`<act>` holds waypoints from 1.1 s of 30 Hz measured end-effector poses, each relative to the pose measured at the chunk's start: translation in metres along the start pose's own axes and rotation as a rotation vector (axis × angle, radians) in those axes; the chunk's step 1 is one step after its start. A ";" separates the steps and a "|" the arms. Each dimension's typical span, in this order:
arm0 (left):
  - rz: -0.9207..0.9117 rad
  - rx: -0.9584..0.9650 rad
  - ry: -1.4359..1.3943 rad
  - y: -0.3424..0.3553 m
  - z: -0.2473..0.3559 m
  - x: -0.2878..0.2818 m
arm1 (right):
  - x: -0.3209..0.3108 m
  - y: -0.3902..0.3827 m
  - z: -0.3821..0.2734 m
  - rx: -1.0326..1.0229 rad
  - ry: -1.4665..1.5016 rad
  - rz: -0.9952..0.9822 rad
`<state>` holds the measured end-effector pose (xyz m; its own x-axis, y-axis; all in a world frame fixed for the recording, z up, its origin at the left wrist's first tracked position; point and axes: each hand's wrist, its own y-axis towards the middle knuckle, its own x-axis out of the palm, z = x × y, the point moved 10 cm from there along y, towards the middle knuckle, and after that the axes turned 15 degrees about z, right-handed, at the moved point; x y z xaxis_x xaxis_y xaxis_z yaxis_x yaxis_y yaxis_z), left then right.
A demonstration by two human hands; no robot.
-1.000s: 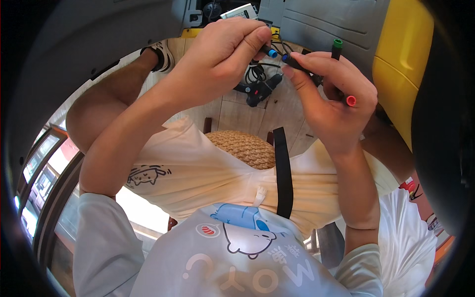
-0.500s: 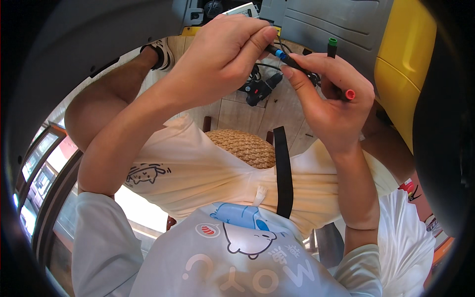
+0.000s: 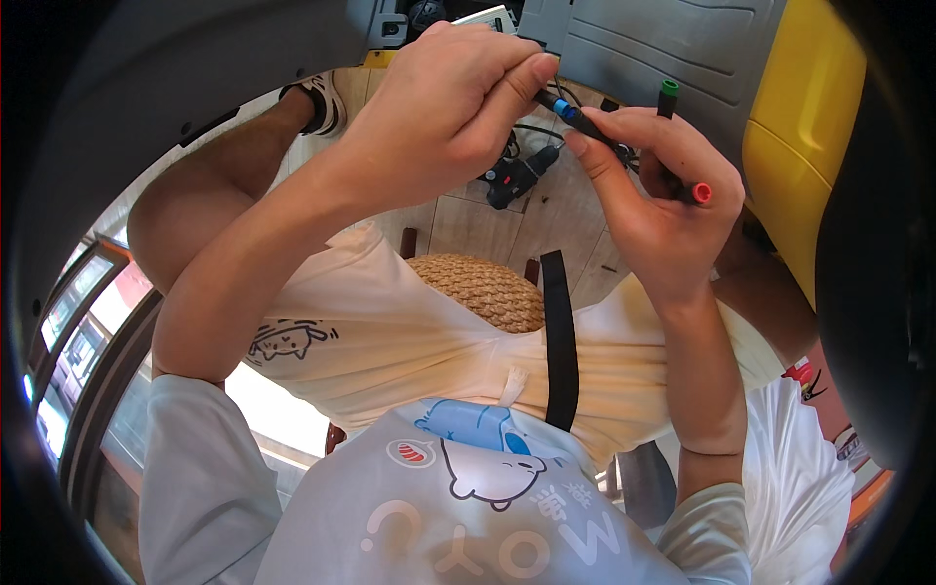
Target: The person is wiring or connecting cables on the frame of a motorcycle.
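Note:
My left hand (image 3: 466,102) pinches a black cable plug with a light-blue ring (image 3: 560,106) between thumb and fingers. End to end with it is a black connector with a darker blue tip (image 3: 597,129), gripped by the thumb and index finger of my right hand (image 3: 665,190). The two ends meet at the blue parts; how deeply they are joined I cannot tell. From the same right hand stick out a green-tipped connector (image 3: 668,93) and a red-tipped connector (image 3: 701,193). Thin black cables (image 3: 531,129) hang behind the hands.
Below the hands a black power drill (image 3: 522,177) lies on the wood-plank floor (image 3: 470,226). Grey panels (image 3: 663,49) and a yellow panel (image 3: 804,127) stand ahead and to the right. A woven stool seat (image 3: 478,288) shows between my legs, and a black strap (image 3: 559,341) hangs in front.
Both hands have shifted slightly to the right, with the right one also a little lower. A bit more of the black connector shows past my right fingertips.

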<state>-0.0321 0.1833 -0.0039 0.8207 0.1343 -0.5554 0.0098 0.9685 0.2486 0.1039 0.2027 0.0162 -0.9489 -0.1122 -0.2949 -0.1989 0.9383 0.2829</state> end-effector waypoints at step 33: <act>0.059 0.247 0.214 0.008 0.026 -0.008 | 0.004 0.001 -0.006 -0.082 -0.121 -0.031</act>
<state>-0.0239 0.1848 0.0233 0.6853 0.2549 -0.6822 0.1258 0.8812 0.4557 0.0981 0.2013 0.0203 -0.9065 -0.0956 -0.4112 -0.2514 0.9047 0.3439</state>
